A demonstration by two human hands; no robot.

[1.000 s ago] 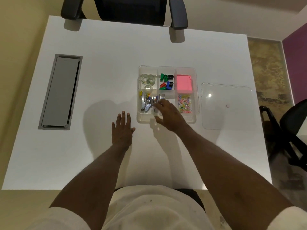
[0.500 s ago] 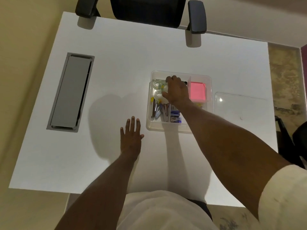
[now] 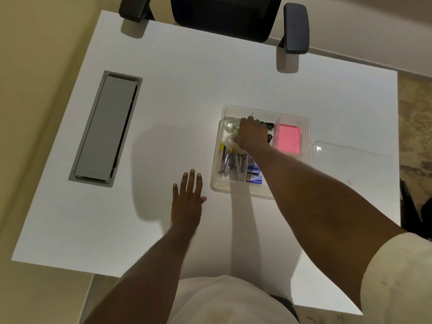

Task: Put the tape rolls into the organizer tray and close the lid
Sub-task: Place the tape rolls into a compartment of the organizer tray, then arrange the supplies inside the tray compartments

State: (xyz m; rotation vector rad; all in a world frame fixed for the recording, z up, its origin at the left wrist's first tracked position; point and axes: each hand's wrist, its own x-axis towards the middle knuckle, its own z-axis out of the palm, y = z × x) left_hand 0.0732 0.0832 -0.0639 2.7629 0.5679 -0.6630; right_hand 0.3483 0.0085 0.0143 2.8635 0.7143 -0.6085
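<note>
Tray (image 3: 304, 146) long axis left-right, lid (image 3: 350, 164) off beside it.

We see the clear organizer tray (image 3: 301, 118) lying open beneath our right hand (image 3: 252, 134). Clear tape rolls (image 3: 230, 125) sit in its far-left compartment, just left of our fingertips. The transparent lid (image 3: 350, 160) lies flat right of that hand, beside the tray.

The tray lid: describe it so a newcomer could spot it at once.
On the white table, look right of the clear organizer tray. The lid lies flat there near the table's right edge. Unlike the tray, it is a thin, empty transparent sheet.
</note>
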